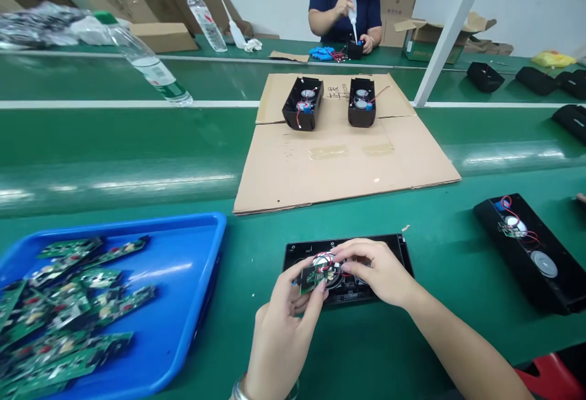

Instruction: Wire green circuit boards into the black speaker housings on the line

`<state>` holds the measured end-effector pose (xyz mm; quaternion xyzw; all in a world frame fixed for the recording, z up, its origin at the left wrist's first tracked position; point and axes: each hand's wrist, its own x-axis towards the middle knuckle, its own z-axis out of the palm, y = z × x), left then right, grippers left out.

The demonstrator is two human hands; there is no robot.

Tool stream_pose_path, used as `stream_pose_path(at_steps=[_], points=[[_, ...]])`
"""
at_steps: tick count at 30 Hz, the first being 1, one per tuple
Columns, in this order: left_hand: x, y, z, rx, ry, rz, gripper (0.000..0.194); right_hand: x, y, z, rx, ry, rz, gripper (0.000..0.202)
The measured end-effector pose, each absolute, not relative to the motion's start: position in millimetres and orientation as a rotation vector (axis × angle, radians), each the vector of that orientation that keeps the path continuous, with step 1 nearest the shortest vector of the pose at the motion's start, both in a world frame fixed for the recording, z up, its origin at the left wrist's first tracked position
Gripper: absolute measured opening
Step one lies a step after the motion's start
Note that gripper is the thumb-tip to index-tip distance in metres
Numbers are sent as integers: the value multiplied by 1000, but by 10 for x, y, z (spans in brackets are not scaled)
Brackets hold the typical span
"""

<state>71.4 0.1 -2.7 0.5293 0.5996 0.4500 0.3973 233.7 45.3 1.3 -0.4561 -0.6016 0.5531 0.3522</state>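
Observation:
A small green circuit board (310, 279) is pinched between the thumb and fingers of my left hand (286, 314). My right hand (378, 269) has its fingertips closed at a white plug on thin wires (337, 265), beside the board's right end. Both hands are over a black speaker housing (394, 250) that lies open side up on the green bench. Red and black wires run between the board and the housing. My fingers cover much of the housing's inside, and a round speaker driver shows only partly.
A blue tray (201, 265) of several circuit boards is at left. Another open speaker housing (544, 259) lies at right. Two more housings (303, 104) stand on a cardboard sheet (348, 168). Across the bench a person (345, 3) holds a white squeeze bottle. Plastic bottles (151, 70) stand back left.

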Motion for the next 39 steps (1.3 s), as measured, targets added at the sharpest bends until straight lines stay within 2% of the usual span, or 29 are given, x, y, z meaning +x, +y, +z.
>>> stream_pose_path(at_steps=[10, 14, 19, 22, 28, 39], points=[[729, -23, 73, 1247, 1517, 1058, 38, 2271, 472, 41, -1103, -1757, 1296, 19], [773, -30, 92, 1179, 1494, 1094, 34, 2306, 454, 76, -1028, -1894, 1214, 18], [814, -28, 86, 1290, 1588, 1122, 31, 2409, 346, 58, -1273, -1792, 1084, 12], [832, -27, 49, 1477, 1678, 1134, 29, 2416, 238, 10, -1354, -1782, 913, 12], [824, -25, 22, 1687, 1610, 1070, 32, 2270, 138, -79, -1151, -2056, 361, 21], [777, 19, 23, 1676, 1463, 1033, 34, 2313, 159, -71, -1130, -2153, 353, 22]])
